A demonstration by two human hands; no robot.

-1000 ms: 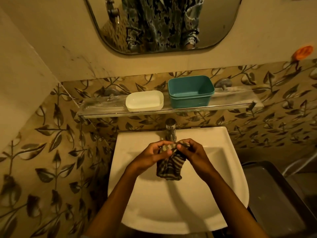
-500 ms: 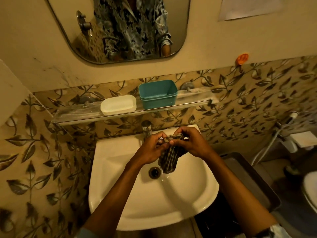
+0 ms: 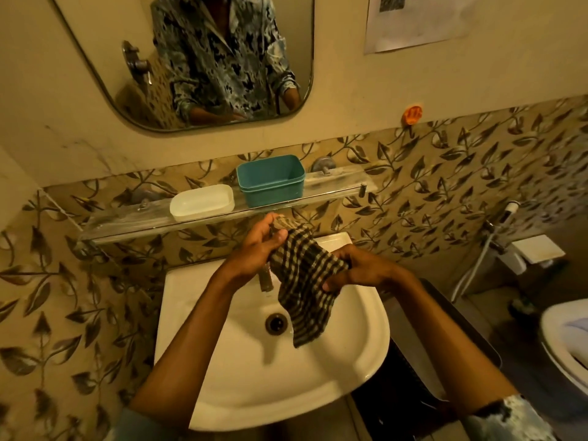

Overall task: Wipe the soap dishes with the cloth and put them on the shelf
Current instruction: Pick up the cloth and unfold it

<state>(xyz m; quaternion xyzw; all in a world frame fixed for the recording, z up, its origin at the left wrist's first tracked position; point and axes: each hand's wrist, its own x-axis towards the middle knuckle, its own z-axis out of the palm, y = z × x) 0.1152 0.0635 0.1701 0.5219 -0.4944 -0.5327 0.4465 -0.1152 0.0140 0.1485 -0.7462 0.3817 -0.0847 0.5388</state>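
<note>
A dark checked cloth (image 3: 304, 288) hangs over the white sink (image 3: 241, 377), stretched between both hands. My left hand (image 3: 257, 249) pinches its upper corner just below the shelf. My right hand (image 3: 359, 268) grips its right edge, lower and to the right. On the glass shelf (image 3: 127, 222) above the sink sit a white soap dish (image 3: 202, 202) and, touching its right side, a deeper teal soap dish (image 3: 270, 179). Both dishes stand upright, apart from my hands.
A tap (image 3: 265, 281) pokes out under my left hand, above the drain (image 3: 276, 323). A mirror (image 3: 203, 58) hangs above the shelf. A dark bin (image 3: 451, 338) stands right of the sink, then a hand sprayer (image 3: 506, 214) and toilet (image 3: 566, 342).
The bunched cloth has been spread out between my hands; my left hand rose toward the shelf and my right hand moved down and right. The view swung to the right.
</note>
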